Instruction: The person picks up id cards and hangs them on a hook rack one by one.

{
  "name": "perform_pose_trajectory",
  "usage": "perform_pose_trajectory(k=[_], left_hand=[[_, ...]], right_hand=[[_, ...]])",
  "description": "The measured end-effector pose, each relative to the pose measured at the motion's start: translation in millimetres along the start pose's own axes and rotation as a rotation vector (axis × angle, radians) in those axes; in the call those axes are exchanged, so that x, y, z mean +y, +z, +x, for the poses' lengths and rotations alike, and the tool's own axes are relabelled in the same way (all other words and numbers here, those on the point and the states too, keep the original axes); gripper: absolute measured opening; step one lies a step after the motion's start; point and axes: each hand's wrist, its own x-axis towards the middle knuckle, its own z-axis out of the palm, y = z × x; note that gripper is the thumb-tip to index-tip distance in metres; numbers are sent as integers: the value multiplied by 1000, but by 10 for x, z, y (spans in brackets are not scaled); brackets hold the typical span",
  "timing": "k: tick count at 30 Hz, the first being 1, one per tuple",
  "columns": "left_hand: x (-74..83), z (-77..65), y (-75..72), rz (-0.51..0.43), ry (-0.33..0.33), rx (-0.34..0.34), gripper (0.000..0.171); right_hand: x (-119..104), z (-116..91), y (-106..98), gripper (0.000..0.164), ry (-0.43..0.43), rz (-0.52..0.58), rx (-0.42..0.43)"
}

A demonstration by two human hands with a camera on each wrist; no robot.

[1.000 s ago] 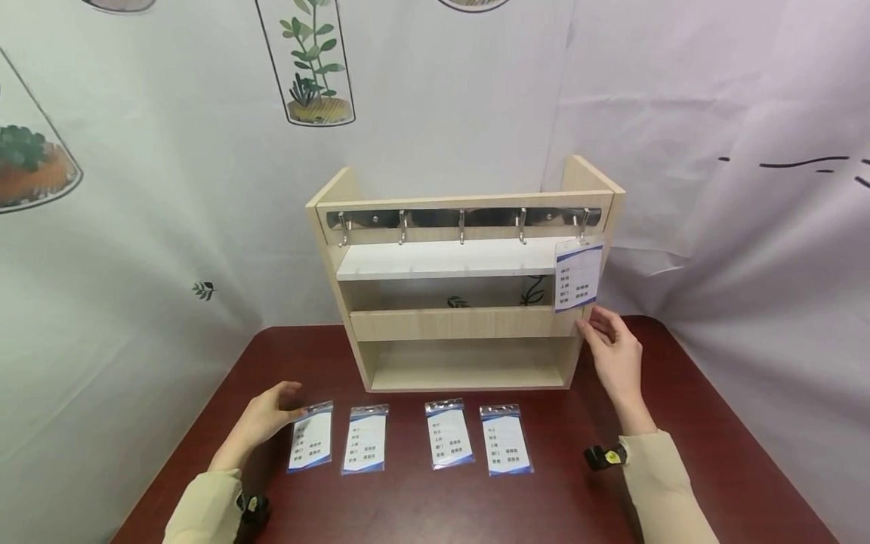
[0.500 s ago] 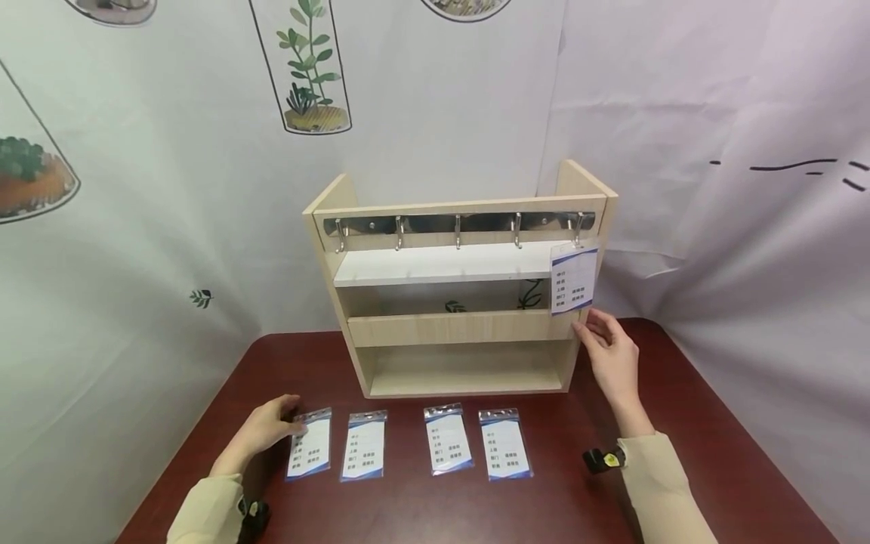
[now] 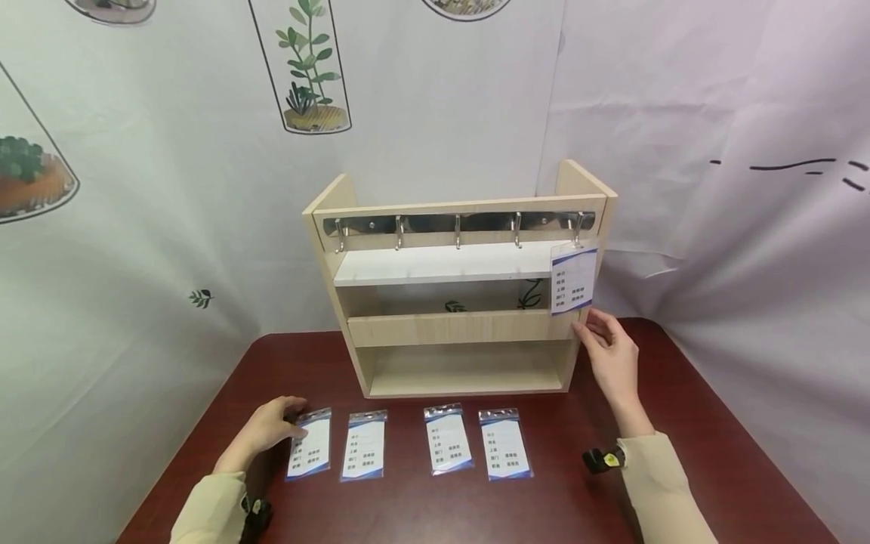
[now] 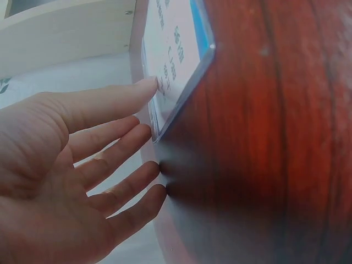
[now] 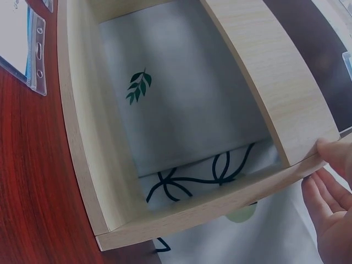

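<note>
Left hand (image 3: 268, 425) with fingers spread, thumb tip at edge of leftmost card (image 3: 311, 449) — no pinch on it. Step in hand seems picking this card off reddish, streaky-grained table (image 3: 435, 514); next move calls for fingertips under thin, slick edge. Three more cards (image 3: 363, 449) lie rightward, flat rectangles in clear plastic, tops punched. Behind, boxy pale-wood rack (image 3: 458, 330), shiny metal hooks (image 3: 458, 232); hung card (image 3: 573, 279) at rightmost. Right hand (image 3: 614, 355) pinches rack's side panel — probably steadying.
</note>
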Motion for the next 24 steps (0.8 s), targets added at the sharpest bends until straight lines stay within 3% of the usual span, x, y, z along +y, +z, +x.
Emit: perform_pose_trajectory(k=[24], left_hand=[[0, 57, 1, 28, -14, -37, 38]], right_hand=[[2, 0, -7, 35, -9, 1, -5]])
